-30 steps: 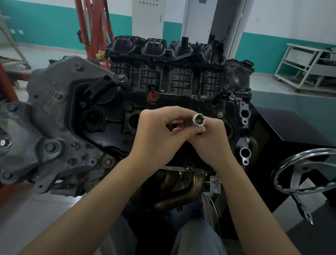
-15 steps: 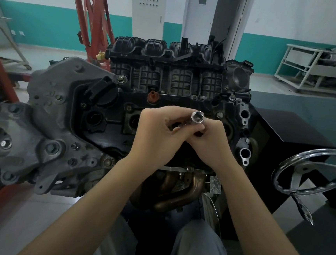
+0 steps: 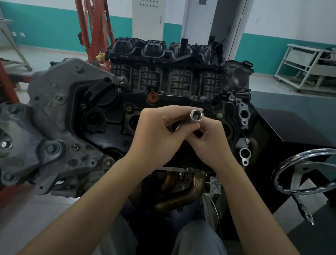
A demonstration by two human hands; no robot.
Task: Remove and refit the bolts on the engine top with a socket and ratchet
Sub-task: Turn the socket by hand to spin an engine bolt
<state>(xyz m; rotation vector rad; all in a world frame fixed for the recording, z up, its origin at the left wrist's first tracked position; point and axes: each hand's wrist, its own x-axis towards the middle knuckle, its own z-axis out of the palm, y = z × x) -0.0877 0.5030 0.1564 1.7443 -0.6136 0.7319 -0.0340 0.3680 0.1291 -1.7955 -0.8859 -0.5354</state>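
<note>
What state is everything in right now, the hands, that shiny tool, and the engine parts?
Left hand: fingers curled round the socket, held above the engine.
Right hand: fingers curled, pinching the tool from the other side.
Socket: held in both hands, open end facing the camera, on no bolt.
Ratchet: not visible.
Bolt on the engine top: seated.
Black cap: fitted on the cover.
Handwheel: untouched.

The socket [image 3: 196,116] is shiny silver. The engine top [image 3: 111,110] is black, with a rust-red cap [image 3: 153,96]. The side bracket [image 3: 48,117] is dull grey, the exhaust pipes [image 3: 186,192] bronze-brown, the handwheel [image 3: 309,172] chrome, the hoist [image 3: 95,19] red-orange, the wall band [image 3: 50,27] teal.
</note>
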